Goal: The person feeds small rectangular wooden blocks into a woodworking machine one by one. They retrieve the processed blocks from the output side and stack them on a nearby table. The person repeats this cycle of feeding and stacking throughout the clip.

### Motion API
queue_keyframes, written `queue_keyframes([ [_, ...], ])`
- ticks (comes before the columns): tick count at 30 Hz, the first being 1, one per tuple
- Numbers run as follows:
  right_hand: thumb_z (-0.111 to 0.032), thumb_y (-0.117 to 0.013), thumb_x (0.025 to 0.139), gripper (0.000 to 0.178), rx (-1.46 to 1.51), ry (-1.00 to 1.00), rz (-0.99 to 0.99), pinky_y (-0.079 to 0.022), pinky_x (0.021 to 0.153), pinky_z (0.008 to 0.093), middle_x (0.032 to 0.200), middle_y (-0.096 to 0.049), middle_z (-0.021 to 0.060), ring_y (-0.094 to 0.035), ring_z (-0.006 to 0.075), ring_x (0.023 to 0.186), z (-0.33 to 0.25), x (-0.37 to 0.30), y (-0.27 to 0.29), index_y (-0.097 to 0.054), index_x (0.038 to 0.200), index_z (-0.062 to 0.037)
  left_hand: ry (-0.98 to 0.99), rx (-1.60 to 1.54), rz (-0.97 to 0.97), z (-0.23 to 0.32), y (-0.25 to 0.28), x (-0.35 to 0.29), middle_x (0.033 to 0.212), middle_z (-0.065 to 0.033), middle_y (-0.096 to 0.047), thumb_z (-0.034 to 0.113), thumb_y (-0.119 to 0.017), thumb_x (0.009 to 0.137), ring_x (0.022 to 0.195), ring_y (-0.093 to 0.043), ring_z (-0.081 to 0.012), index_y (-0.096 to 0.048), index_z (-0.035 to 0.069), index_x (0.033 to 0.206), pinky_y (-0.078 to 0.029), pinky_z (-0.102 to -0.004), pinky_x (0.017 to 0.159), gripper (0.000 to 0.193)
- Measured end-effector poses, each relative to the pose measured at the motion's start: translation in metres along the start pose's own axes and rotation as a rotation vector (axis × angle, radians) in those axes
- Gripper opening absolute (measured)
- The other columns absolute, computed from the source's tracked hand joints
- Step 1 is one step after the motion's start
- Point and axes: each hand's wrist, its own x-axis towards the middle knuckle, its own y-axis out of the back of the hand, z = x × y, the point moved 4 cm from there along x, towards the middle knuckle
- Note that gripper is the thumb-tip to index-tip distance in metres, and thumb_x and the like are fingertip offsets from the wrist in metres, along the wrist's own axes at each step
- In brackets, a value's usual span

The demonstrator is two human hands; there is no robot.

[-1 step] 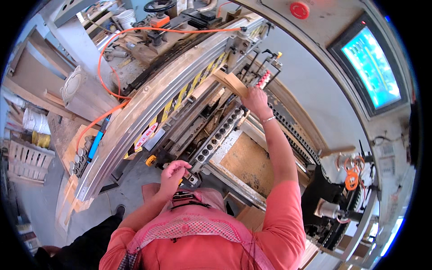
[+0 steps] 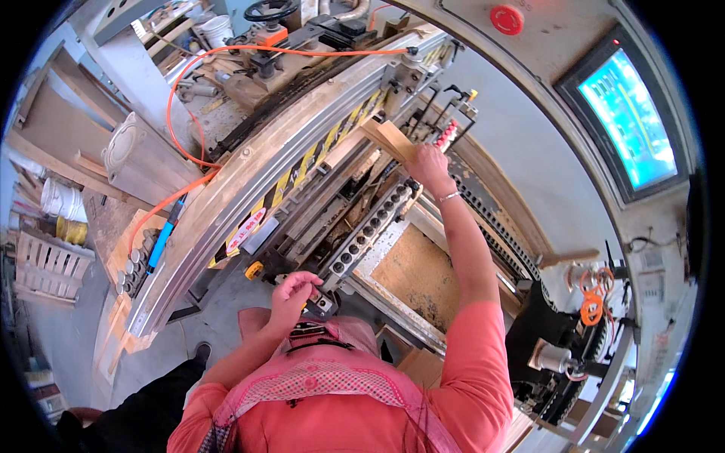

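Observation:
My right hand (image 2: 428,167) is stretched forward over the machine, its fingers closed round the near end of some flat, light wooden slats (image 2: 393,140). Their far end reaches toward the yellow-and-black striped beam (image 2: 313,155). How many slats there are I cannot tell. Close to my body, my left hand (image 2: 290,300) has its fingers curled together beside the near end of a metal rail with round black holes (image 2: 364,233). Whatever its fingertips may hold is hidden. A small metal block (image 2: 323,305) sits just right of this hand.
Right of the rail lies a dusty tan panel (image 2: 415,269). A lit screen (image 2: 627,117) and a red push button (image 2: 507,20) are on the upper right panel. An orange hose (image 2: 302,51) crosses the beam. Another person's dark-clothed leg (image 2: 162,389) shows at lower left.
The slats in my right hand have turned slightly and look closer together. Both hands stay in nearly the same place, and the view has shifted a little.

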Motion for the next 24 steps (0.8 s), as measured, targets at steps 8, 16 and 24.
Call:
queue_keyframes([
  [8,-0.028,-0.068,0.066,0.029,-0.037,-0.019,-0.080,-0.052,0.068,0.0368,0.081,-0.065,0.0135,-0.064,0.0279,0.076,0.009,0.041,-0.033,-0.063,0.082,-0.0051,0.101,-0.034,-0.039,-0.015,-0.030,0.034,0.098,-0.0037,-0.059,0.002,-0.049,0.086,0.083,-0.054,-0.0091,-0.054,0.001,0.105,-0.044,-0.0218,0.075,0.019],
  [16,-0.032,-0.074,0.058,0.043,0.588,0.085,-0.579,-0.051,0.066,0.0286,0.075,-0.064,0.0092,-0.061,0.0183,0.067,-0.024,-0.082,0.029,-0.065,0.091,-0.0054,-0.031,-0.244,-0.167,0.001,-0.090,0.093,0.110,-0.0034,-0.054,0.008,-0.055,0.088,0.091,-0.053,-0.0104,-0.045,0.003,0.118,-0.046,-0.0258,0.078,0.033],
  [24,-0.022,-0.078,0.058,0.042,0.682,-0.032,-0.638,-0.048,0.065,0.0271,0.073,-0.064,0.0073,-0.059,0.0162,0.066,-0.030,-0.088,0.021,-0.064,0.093,-0.0019,-0.071,-0.218,-0.208,-0.020,-0.075,0.090,0.100,-0.0053,-0.055,0.012,-0.051,0.088,0.088,-0.052,-0.0102,-0.040,0.004,0.116,-0.046,-0.0269,0.074,0.031],
])
